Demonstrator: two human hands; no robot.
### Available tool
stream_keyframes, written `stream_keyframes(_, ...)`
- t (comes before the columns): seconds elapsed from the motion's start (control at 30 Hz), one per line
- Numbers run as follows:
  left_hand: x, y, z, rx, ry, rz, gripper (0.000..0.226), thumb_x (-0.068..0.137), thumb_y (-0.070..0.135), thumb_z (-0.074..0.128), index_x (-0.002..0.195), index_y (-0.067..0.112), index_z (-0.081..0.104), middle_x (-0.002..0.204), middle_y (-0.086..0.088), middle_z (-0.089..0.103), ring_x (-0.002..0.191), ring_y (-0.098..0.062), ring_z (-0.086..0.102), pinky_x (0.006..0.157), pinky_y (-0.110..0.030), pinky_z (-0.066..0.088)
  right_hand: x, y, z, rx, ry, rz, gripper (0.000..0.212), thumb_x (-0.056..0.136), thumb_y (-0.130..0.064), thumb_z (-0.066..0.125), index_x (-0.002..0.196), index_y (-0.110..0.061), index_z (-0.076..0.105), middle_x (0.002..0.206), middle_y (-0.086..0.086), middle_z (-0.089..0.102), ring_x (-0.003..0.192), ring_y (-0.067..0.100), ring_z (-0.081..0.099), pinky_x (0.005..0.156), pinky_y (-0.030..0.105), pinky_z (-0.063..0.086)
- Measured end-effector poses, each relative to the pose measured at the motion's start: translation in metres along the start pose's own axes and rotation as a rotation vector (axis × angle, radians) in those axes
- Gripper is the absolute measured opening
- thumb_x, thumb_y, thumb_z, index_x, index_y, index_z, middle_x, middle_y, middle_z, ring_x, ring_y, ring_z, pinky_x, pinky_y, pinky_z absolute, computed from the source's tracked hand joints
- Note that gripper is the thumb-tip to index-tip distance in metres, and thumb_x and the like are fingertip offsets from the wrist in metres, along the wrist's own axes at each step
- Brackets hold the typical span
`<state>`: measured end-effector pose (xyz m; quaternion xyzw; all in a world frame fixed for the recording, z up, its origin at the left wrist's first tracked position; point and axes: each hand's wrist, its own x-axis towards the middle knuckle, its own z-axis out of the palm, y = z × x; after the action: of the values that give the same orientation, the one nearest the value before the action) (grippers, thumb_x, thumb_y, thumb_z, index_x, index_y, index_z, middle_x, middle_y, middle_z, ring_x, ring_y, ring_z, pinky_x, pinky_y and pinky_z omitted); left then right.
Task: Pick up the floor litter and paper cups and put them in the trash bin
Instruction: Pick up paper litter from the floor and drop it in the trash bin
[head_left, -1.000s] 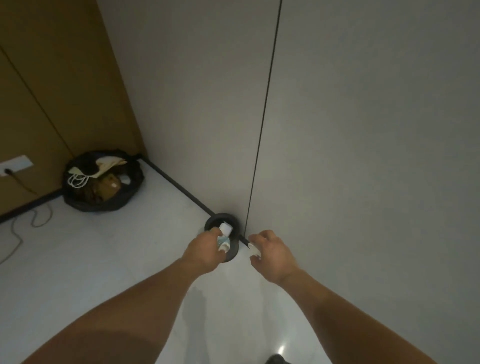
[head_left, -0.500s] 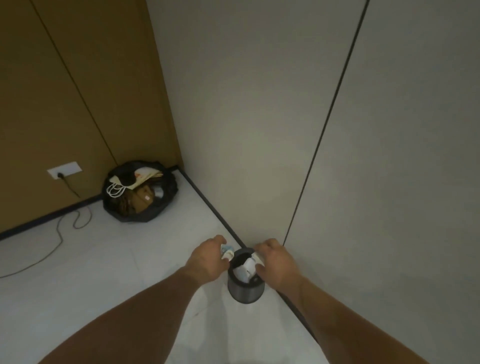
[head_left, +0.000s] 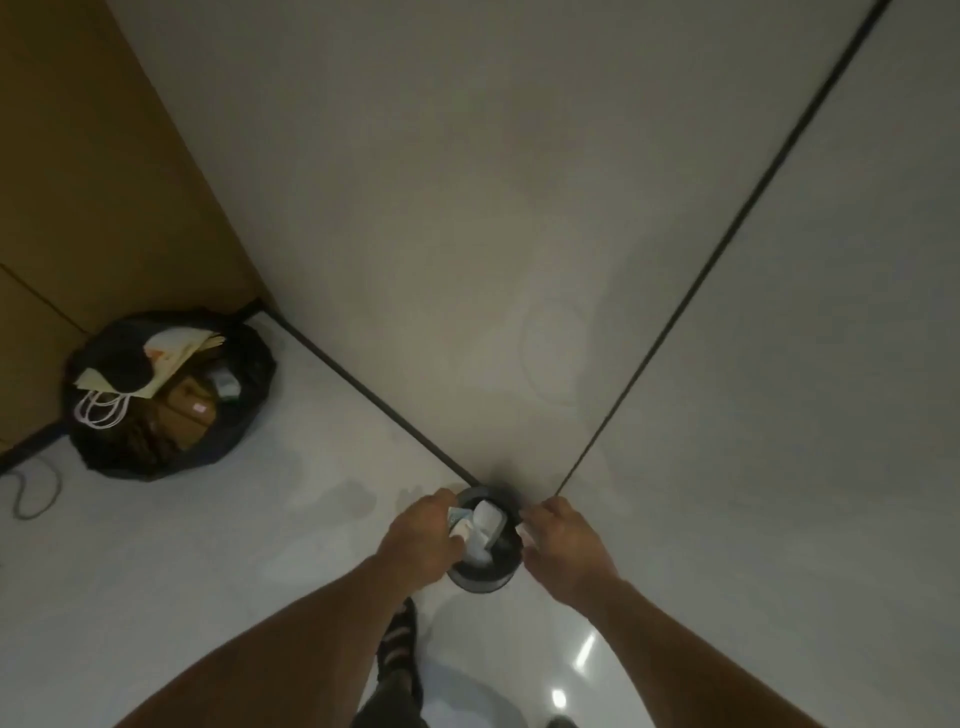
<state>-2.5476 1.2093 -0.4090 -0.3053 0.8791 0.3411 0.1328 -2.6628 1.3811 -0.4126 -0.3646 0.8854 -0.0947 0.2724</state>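
A small dark trash bin (head_left: 480, 579) stands on the white floor (head_left: 208, 545) against a wall (head_left: 415, 208). The left hand (head_left: 421, 540), grip clamped on crumpled litter (head_left: 460, 522), is at its left rim. A white paper cup (head_left: 488, 519) lies inside. The right hand (head_left: 566, 540) curls at the right rim; whether its grip holds anything cannot be told

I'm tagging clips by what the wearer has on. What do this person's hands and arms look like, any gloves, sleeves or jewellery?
The left hand and right hand are bare: no gloves, and no ring, watch or band that I can make out. The forearms are uncovered too; no sleeve shows anywhere in view.
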Motion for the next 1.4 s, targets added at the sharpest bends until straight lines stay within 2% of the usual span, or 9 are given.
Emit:
stream_keyframes(0.13, 0.063, -0.038, 0.003, 0.055, -0.116, 0.025, 0.047, 0.085, 0.033, 0.064, 0.128, 0.023, 0.045, 0.119, -0.001, 0.058, 0.104, -0.020, 0.058, 0.081, -0.025, 0.045, 0.052, -0.003, 0.030, 0.039, -0.042, 0.116, 0.039, 0.096, -0.032, 0.048, 0.134, -0.025, 0.046, 0.136, 0.003, 0.043, 0.116, 0.019, 0.051, 0.099, 0.025, 0.043)
stream_keyframes(0.27, 0.129, -0.069, 0.029, 0.092, -0.167, 0.040, 0.042, 0.086, 0.035, 0.064, 0.123, 0.025, 0.047, 0.110, 0.002, 0.058, 0.096, -0.016, 0.059, 0.074, -0.021, 0.041, 0.108, 0.009, 0.078, 0.090, -0.065, 0.147, 0.039, 0.098, -0.033, 0.044, 0.136, -0.024, 0.044, 0.140, 0.002, 0.041, 0.124, 0.018, 0.045, 0.103, 0.026, 0.040)
stream_keyframes(0.4, 0.199, -0.099, 0.089, 0.085, -0.213, 0.071, 0.039, 0.087, 0.037, 0.061, 0.121, 0.026, 0.047, 0.112, 0.003, 0.057, 0.094, -0.014, 0.058, 0.074, -0.020, 0.038, 0.163, 0.044, 0.146, 0.134, -0.066, 0.186, 0.039, 0.099, -0.036, 0.044, 0.137, -0.026, 0.042, 0.136, -0.003, 0.044, 0.119, 0.012, 0.047, 0.101, 0.019, 0.040)
stream_keyframes(0.6, 0.276, -0.159, 0.213, 0.022, -0.270, 0.107, 0.044, 0.087, 0.036, 0.058, 0.127, 0.021, 0.046, 0.106, 0.000, 0.054, 0.095, -0.019, 0.057, 0.075, -0.025, 0.039, 0.237, 0.110, 0.262, 0.162, -0.080, 0.251, 0.036, 0.098, -0.036, 0.047, 0.133, -0.027, 0.044, 0.134, -0.001, 0.045, 0.116, 0.016, 0.051, 0.099, 0.026, 0.046)
stream_keyframes(0.7, 0.296, -0.190, 0.260, 0.065, -0.281, 0.107, 0.057, 0.085, 0.035, 0.065, 0.134, 0.019, 0.041, 0.122, -0.008, 0.052, 0.105, -0.028, 0.058, 0.078, -0.026, 0.040, 0.255, 0.129, 0.310, 0.179, -0.078, 0.276, 0.041, 0.095, -0.035, 0.052, 0.134, -0.027, 0.042, 0.134, 0.001, 0.044, 0.116, 0.020, 0.052, 0.097, 0.031, 0.049)
stream_keyframes(0.83, 0.300, -0.213, 0.282, 0.130, -0.387, 0.050, 0.089, 0.078, 0.054, 0.065, 0.147, 0.033, 0.013, 0.151, -0.004, 0.022, 0.127, -0.034, 0.042, 0.096, -0.039, 0.041, 0.252, 0.139, 0.351, 0.231, -0.074, 0.349, 0.058, 0.091, -0.038, 0.058, 0.142, -0.028, 0.032, 0.147, 0.001, 0.032, 0.132, 0.024, 0.039, 0.105, 0.038, 0.045)
stream_keyframes(0.97, 0.284, -0.207, 0.259, 0.209, -0.320, 0.054, 0.085, 0.081, 0.055, 0.061, 0.147, 0.026, 0.017, 0.150, -0.004, 0.024, 0.127, -0.032, 0.040, 0.095, -0.038, 0.039, 0.227, 0.130, 0.346, 0.240, -0.078, 0.385, 0.066, 0.089, -0.044, 0.061, 0.145, -0.033, 0.028, 0.151, -0.001, 0.030, 0.137, 0.025, 0.034, 0.108, 0.038, 0.041)
stream_keyframes(1.17, 0.254, -0.150, 0.198, 0.226, -0.245, 0.116, 0.082, 0.078, 0.048, 0.067, 0.144, 0.024, 0.024, 0.144, -0.003, 0.035, 0.129, -0.027, 0.037, 0.094, -0.034, 0.038, 0.184, 0.115, 0.279, 0.283, -0.028, 0.404, 0.067, 0.090, -0.051, 0.057, 0.147, -0.034, 0.026, 0.155, -0.001, 0.024, 0.142, 0.023, 0.027, 0.108, 0.038, 0.038)
stream_keyframes(1.4, 0.185, -0.056, 0.145, 0.516, -0.266, 0.348, 0.084, 0.081, 0.058, 0.055, 0.149, 0.028, 0.016, 0.155, -0.002, 0.019, 0.141, -0.029, 0.016, 0.107, -0.045, 0.032, 0.098, 0.091, 0.171, 0.269, 0.062, 0.485, 0.071, 0.093, -0.050, 0.054, 0.153, -0.032, 0.021, 0.161, 0.000, 0.011, 0.147, 0.024, 0.015, 0.113, 0.041, 0.035)
